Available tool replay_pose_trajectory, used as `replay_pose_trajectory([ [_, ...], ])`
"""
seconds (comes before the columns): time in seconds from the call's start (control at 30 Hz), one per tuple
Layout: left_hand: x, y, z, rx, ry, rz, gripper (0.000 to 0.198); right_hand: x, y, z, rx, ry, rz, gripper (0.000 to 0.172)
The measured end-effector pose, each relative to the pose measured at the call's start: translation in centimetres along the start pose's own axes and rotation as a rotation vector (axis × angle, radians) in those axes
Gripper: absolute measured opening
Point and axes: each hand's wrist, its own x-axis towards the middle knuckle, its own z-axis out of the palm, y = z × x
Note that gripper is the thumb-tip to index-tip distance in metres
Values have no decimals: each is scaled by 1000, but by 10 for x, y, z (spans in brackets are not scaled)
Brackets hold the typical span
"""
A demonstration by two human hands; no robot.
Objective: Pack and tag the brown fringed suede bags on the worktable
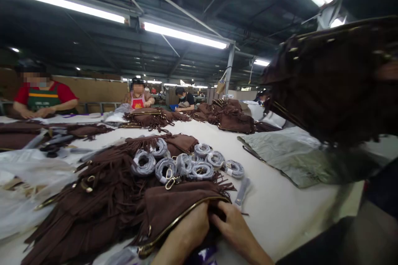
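A dark brown fringed handbag (pixel 174 203) lies before me, its gold zipper running along the near edge. My left hand (pixel 191 227) is closed at the zipped edge, with the fingertips hidden at the opening. Beside it, my right hand (pixel 234 225) has its thumb and curled fingers on the bag's right end; part of those fingers is tucked out of sight. Just beyond the bag are several coiled straps (pixel 202 170) in clear wrap, with gold clasps (pixel 170 179). More brown fringed bags (pixel 93 198) are heaped to the left.
Plastic wrapping (pixel 34 186) covers the left side. A grey-green sheet (pixel 289 153) lies at right on the white table (pixel 280 211). Close at upper right, a large brown fringed bag (pixel 336 78) is held up by another person. Co-workers sit across the table, near piled bags (pixel 230 116).
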Motion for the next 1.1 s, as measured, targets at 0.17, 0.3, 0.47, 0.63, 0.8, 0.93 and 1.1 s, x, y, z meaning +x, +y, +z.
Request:
replay_pose_trajectory([
  [0.17,3,21,-22,-431,-17,-227,9,0,9,3,532,39,-72,22],
  [0.3,-6,33,-44,-595,-277,-247,16,2,22,15,610,39,-81,33],
  [0.47,-1,10,-91,-14,81,-272,22,5,37,24,688,-24,-75,15],
  [0.63,27,-37,-94,365,241,-365,25,9,43,26,683,-38,-72,15],
  [0.8,34,-30,-108,369,299,-272,22,8,42,18,782,-101,-45,18],
  [0.93,25,7,-126,215,304,-150,15,10,32,7,831,-92,-24,17],
  [1.1,9,24,-89,-332,257,-69,8,7,25,-1,824,-48,-55,30],
])
